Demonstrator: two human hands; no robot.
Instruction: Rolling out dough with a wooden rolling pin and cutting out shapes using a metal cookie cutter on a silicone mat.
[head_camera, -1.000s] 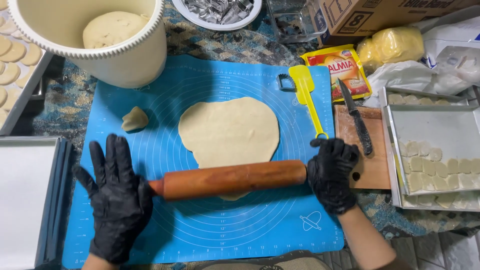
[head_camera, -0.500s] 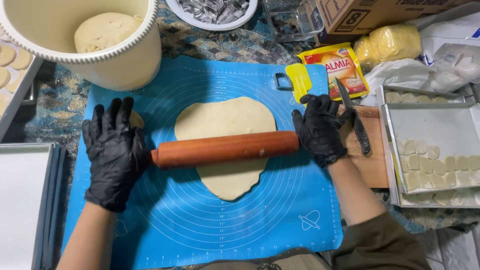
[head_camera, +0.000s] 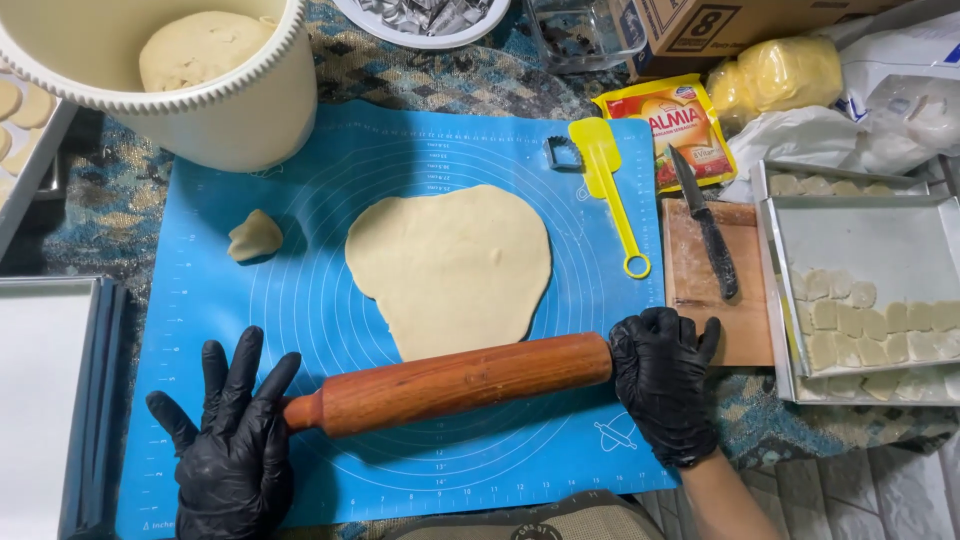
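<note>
Pulled back toward the near edge of the blue mat (head_camera: 400, 170), the wooden rolling pin (head_camera: 450, 382) now sits just off the flattened dough (head_camera: 452, 268) – left hand (head_camera: 235, 450) spread flat at its handle, right hand (head_camera: 665, 395) cupped over the other end. Uneven pressure could tear the thin sheet – or stick it to the pin.

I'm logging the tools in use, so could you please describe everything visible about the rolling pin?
The rolling pin is a reddish-brown wooden cylinder with a smooth sheen. It lies tilted across the near part of the blue silicone mat, just over the near edge of the rolled-out dough. The gloved left hand rests at its narrowed left end; the gloved right hand covers its right end.
</note>
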